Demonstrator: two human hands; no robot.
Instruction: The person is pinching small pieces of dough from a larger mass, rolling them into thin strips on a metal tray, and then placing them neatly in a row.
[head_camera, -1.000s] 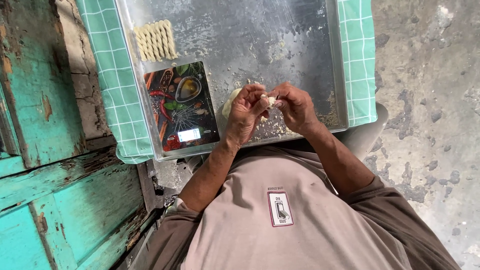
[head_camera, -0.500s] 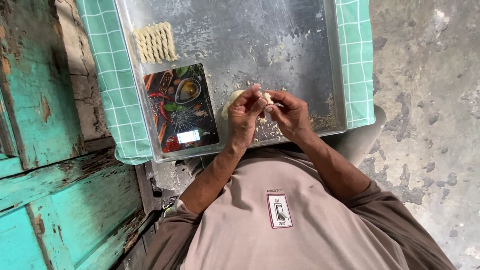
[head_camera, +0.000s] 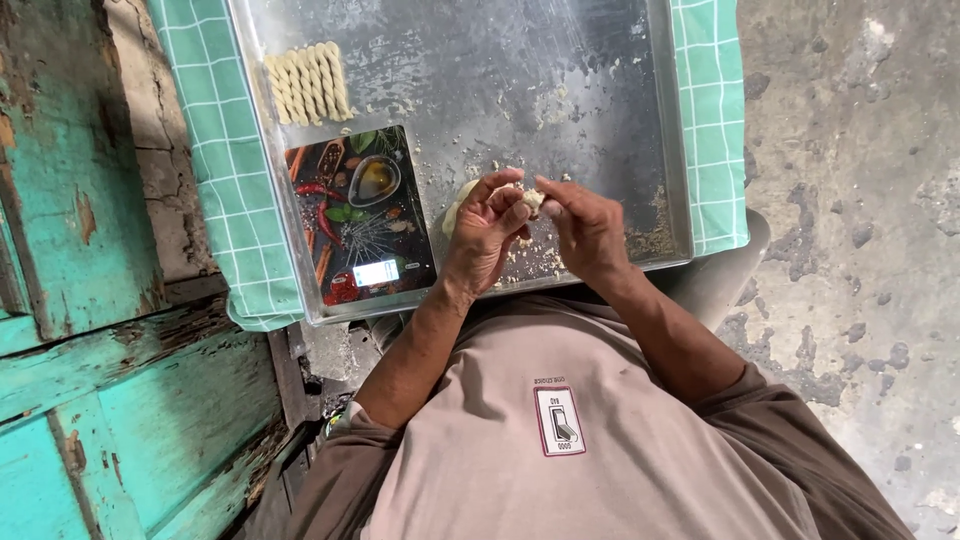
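A worn turquoise wooden door (head_camera: 90, 400) fills the left side of the view. Next to it, a green checked cloth (head_camera: 205, 120) covers the surface, and a large metal tray (head_camera: 560, 70) lies on the cloth. In the tray's far left corner sits a row of twisted dough sticks (head_camera: 308, 83), lined up side by side. Just below them, at the tray's near left corner, lies a flat kitchen scale (head_camera: 358, 215) printed with spices, its small display lit. A pale lump of dough (head_camera: 458, 207) rests on the tray between the scale and the left hand (head_camera: 487, 235). That hand is raised over the tray's near edge, fingers (head_camera: 500, 182) curled and pinching a small piece of dough (head_camera: 532, 199). The right hand (head_camera: 590, 228) meets it from the other side, its fingertips also clenched on the same piece, so both hands grip it together. Crumbs of dough are scattered on the tray beneath and around the hands. Grey concrete floor (head_camera: 850, 200) lies to the right.
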